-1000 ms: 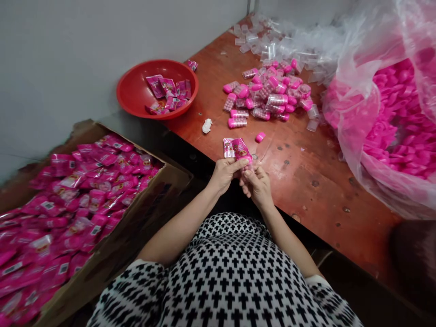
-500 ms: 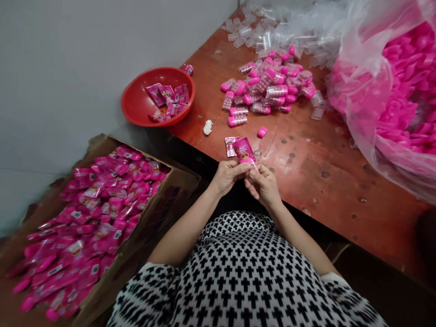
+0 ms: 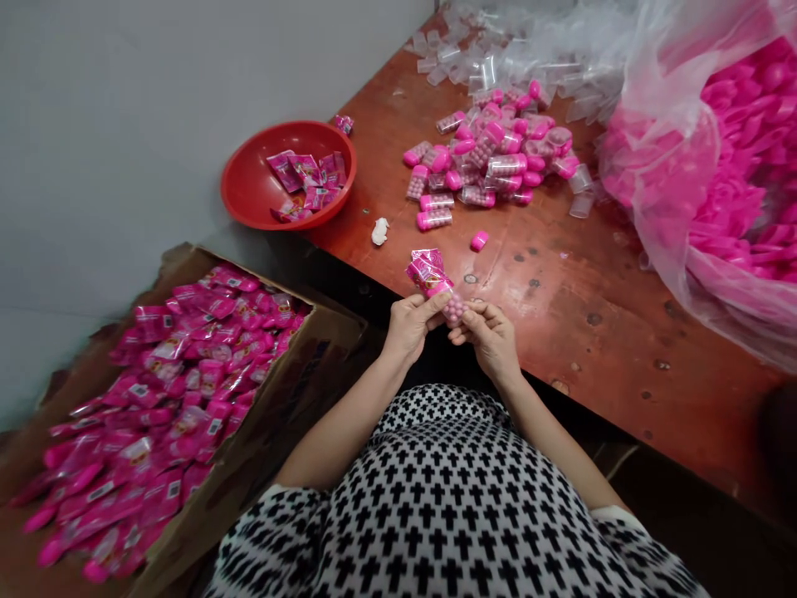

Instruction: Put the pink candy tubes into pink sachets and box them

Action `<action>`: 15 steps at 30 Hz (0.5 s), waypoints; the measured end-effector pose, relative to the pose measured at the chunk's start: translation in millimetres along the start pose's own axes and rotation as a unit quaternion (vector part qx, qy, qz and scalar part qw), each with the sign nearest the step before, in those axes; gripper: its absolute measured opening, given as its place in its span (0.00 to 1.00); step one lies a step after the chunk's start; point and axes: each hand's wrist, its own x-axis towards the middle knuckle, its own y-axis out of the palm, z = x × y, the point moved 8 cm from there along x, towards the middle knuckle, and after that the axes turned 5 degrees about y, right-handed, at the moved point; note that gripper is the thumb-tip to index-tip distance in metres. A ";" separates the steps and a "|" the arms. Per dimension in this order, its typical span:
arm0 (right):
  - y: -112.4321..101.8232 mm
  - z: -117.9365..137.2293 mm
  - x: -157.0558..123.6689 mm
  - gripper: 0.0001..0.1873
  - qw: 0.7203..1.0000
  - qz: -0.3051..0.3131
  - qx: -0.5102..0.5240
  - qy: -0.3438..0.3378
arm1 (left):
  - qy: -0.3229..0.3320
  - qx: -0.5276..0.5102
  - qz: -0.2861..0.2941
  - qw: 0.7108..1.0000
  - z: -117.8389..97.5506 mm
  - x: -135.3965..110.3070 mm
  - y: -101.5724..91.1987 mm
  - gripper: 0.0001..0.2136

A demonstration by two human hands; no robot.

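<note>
Near the table's front edge, my two hands are closed around a small clear tube of pink beads (image 3: 455, 310). My left hand (image 3: 408, 330) pinches its upper left end between thumb and fingers. Fingertips of my right hand (image 3: 493, 336) grip the lower right end. A shiny pink printed packet (image 3: 429, 277) extends from the tube's upper end, beyond my left thumb; how the two are joined is hidden. Another pink packet (image 3: 427, 255) lies partly covered behind it. A loose pink cap (image 3: 479, 241) rests on the table just ahead of my hands.
Bead-filled tubes (image 3: 498, 154) lie heaped ahead, with clear empty tubes (image 3: 486, 71) behind. A plastic bag (image 3: 672, 158) of pink parts stands right. A red bowl (image 3: 240, 203) holding packets sits left, above a cardboard box (image 3: 336, 320) of wrapped pink items. A white lump (image 3: 379, 232) lies nearby.
The held packet has tipped left and now overlaps the one lying on the table. More of the bead tube shows between my hands, and my right hand has shifted slightly right.
</note>
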 end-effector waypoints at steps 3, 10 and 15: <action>0.3 -1.9 -1.1 0.16 1.000 -0.011 -0.001 0.009 | 0.012 -0.023 0.000 1.000 -1.1 -5.2 1.7 0.15; 5.2 3.6 -8.6 0.14 0.997 -0.050 -0.033 -0.038 | 0.006 -0.088 0.021 0.996 0.7 -7.2 7.9 0.15; 2.4 1.6 -7.5 0.13 0.996 -0.066 -0.039 -0.047 | 0.022 -0.054 -0.030 0.998 2.5 -10.8 2.8 0.15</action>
